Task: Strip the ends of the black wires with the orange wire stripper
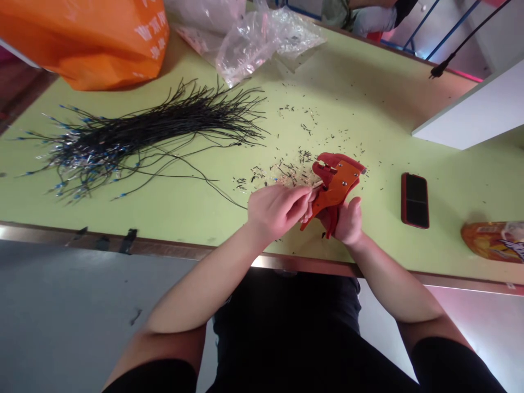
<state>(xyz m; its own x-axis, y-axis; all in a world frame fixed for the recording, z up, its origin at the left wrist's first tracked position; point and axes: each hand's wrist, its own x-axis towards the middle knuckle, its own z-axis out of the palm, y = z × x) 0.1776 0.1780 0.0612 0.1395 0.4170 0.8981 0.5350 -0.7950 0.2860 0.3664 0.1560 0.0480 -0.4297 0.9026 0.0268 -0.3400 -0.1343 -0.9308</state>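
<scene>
My right hand point(347, 221) is wrapped round the handles of a red and orange wire stripper point(339, 183), its thumb pointing up beside the tool. The stripper's jaws face left, above the table. Close by the jaws, my left hand point(282, 210) is closed in a pinch. A thin black wire point(229, 197) runs from the left into this hand; the wire's far end is hidden by the fingers. To the left lies a big bundle of black wires point(155, 125), with blue tips at its left end. Many short black scraps point(292, 172) are scattered around the hands.
An orange bag point(110, 43) and clear plastic bags point(254, 46) stand at the back. On the right are a phone point(415, 200), an orange bottle point(493, 240) and a white panel point(470, 109). Part of a seated person point(372, 19) shows beyond the green table point(380, 120).
</scene>
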